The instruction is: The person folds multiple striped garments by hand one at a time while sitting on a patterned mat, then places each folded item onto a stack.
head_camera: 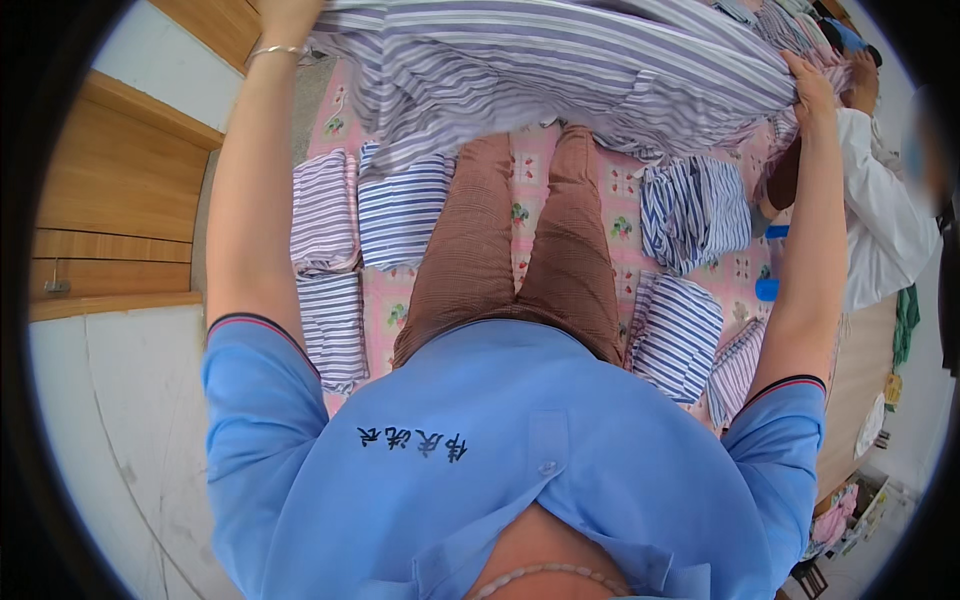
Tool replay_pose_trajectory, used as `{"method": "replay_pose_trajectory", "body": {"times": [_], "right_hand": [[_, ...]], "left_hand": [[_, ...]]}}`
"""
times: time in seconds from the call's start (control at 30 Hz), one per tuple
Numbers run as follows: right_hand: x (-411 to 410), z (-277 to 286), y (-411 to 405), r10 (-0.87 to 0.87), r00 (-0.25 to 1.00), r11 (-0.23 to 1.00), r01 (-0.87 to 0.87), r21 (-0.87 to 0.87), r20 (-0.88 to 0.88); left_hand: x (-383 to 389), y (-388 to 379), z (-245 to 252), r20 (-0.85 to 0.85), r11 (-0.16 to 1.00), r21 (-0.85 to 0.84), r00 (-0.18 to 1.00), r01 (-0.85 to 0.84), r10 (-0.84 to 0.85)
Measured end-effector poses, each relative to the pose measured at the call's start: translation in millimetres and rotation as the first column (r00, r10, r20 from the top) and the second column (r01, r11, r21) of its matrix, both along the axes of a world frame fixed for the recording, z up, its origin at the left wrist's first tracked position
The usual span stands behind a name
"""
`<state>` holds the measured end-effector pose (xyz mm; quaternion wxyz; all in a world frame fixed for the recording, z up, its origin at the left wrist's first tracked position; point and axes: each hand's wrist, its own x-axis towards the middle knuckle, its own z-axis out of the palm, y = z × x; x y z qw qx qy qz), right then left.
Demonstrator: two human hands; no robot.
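A purple-and-white striped garment (510, 67) is stretched in the air between my hands, its lower part blurred and hanging in folds. My left hand (289, 19), at the top edge and partly cut off, is at one end of the cloth. At the other end my right hand (814, 90) grips a bunched edge. Beneath it, my legs extend over a pink strawberry-patterned cloth (525, 169). Folded striped garments lie on both sides: a blue-and-white one (405, 210) and a purple one (322, 210) on one side, a looser blue one (694, 214) and a neat one (679, 330) on the other.
A person in a white top (889, 210) sits close by on the right, with a hand near piled clothes (787, 30) at upper right. Blue objects (766, 290) lie near that person. Wooden cabinetry (127, 172) lines the left. Another striped garment (739, 367) lies right of my torso.
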<state>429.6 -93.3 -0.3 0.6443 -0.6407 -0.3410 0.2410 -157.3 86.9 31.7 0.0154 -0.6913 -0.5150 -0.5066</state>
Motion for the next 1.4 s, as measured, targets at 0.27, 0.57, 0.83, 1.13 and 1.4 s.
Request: {"method": "replay_pose_trajectory", "body": {"times": [0.27, 0.57, 0.83, 1.13, 1.4], "right_hand": [[-72, -68, -63, -0.071, 0.967, 0.997, 0.066, 0.031, 0.244], [-187, -267, -330, -0.136, 0.926, 0.875, -0.054, -0.480, -0.352], [-220, -272, -344, -0.337, 0.720, 0.900, 0.057, -0.431, -0.607], [-219, -386, -390, -0.151, 0.866, 0.754, -0.211, -0.622, -0.477], [-154, -404, -243, 0.387, 0.919, 0.711, -0.352, -0.608, -0.079]], "left_hand": [[-41, -56, -78, 0.129, 0.994, 0.035, 0.986, 0.106, -0.110], [-134, -307, -268, 0.647, 0.719, -0.575, 0.754, 0.390, 0.109], [-126, -309, -214, 0.771, 0.781, -0.462, 0.626, 0.421, 0.118], [-171, -325, -274, 0.689, 0.251, -0.723, 0.641, 0.644, 0.338], [-131, -189, -406, 0.628, -0.102, -0.669, 0.633, 0.736, 0.454]]}}
